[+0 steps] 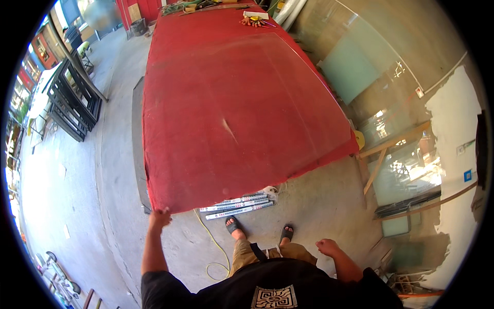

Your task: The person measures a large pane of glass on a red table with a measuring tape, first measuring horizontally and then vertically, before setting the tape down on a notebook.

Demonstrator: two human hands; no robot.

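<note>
A large table covered in red cloth [206, 129] stretches away in front of me. A clear glass sheet [288, 103] seems to lie on it, its pale edge showing along the right side. At the near left corner of the table is my left hand [160, 217], fingers closed at the edge. Whether they grip the glass or the cloth cannot be made out. My right hand [326, 247] is held out beside my body, its fingers curled, with nothing visible in it. It touches neither the table nor the glass.
Long white printed boxes [239, 207] lie on the floor by my feet, next to a yellow hose or cord [218, 247]. Glass panes [350, 69] lean along the right wall near a wooden frame [396, 139]. Dark frames [74, 103] stand at left. Tools and gloves [254, 21] lie at the far end.
</note>
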